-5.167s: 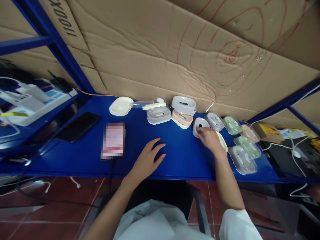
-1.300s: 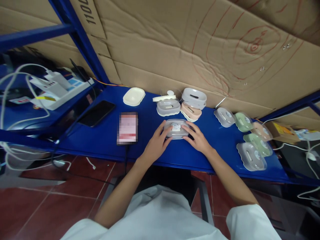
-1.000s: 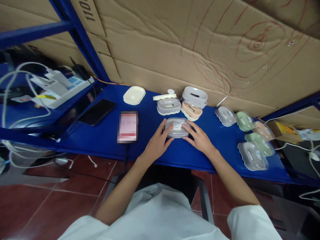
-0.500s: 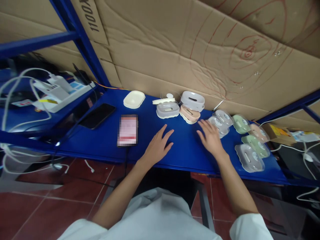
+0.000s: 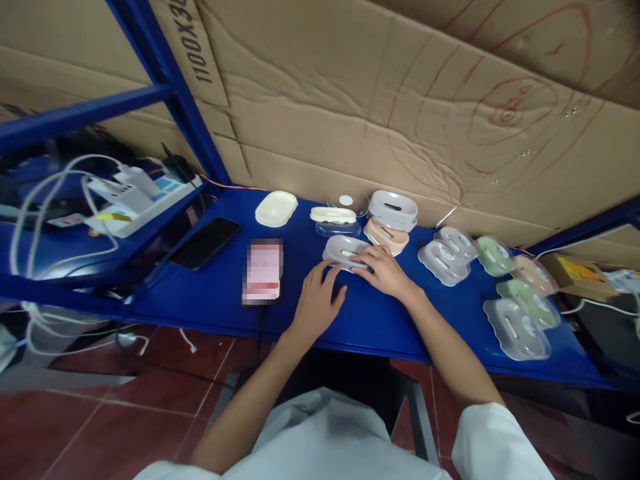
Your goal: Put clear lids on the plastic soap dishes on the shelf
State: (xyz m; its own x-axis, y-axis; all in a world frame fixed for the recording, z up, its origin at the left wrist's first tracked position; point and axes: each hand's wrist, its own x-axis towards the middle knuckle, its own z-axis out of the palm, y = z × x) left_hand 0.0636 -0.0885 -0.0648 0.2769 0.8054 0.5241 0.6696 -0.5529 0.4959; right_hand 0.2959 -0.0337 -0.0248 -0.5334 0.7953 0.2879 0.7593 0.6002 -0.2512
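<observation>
A grey soap dish (image 5: 334, 249) with a slotted oval insert sits on the blue table in front of me. My right hand (image 5: 383, 270) grips its right end, fingers bent over the rim. The fingers of my left hand (image 5: 319, 303) are apart, their tips at the dish's front left edge; whether they touch it I cannot tell. Just behind are a cream dish part (image 5: 333, 215) on a clear cover (image 5: 337, 230), a peach soap dish (image 5: 385, 235) and a lilac-grey dish (image 5: 393, 208).
Several covered soap dishes (image 5: 444, 261) in grey, green and peach stand at the right. At the left lie a cream tray (image 5: 276, 209), a phone with a blurred screen (image 5: 263, 272) and a black phone (image 5: 206, 243). Cardboard (image 5: 310, 100) walls the back; a power strip (image 5: 145, 207) lies left.
The grey soap dish has come forward from the back row. My right hand has moved left onto it from beside the covered dishes. My left hand is now at its near edge.
</observation>
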